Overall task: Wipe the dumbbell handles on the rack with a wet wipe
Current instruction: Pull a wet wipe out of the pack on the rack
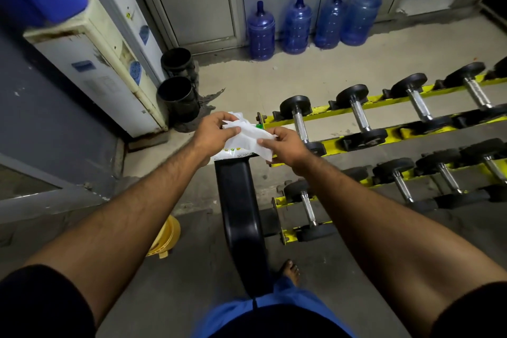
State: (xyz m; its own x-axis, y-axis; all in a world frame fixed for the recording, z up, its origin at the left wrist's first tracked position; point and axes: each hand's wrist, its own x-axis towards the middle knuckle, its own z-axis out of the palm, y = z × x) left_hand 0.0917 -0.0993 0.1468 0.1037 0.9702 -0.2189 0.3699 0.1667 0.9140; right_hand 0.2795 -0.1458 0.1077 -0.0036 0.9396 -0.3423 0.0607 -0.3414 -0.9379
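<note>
A white wet wipe (248, 136) is stretched between both my hands above the far end of a black bench. My left hand (212, 132) pinches its upper left edge and my right hand (285, 147) pinches its lower right edge. Under the wipe lies the white wipe packet (236, 154) with a green tab, resting on the bench end. To the right stands a yellow two-tier rack (323, 111) holding several black dumbbells with chrome handles. The nearest dumbbell (301, 123) lies just right of my right hand.
A black padded bench (241, 217) runs from my legs toward the rack. A white water dispenser (109, 63) stands at the left with two black pipes (178, 90) beside it. Several blue water jugs (296, 26) line the back wall. A yellow plastic item (164, 239) lies on the floor.
</note>
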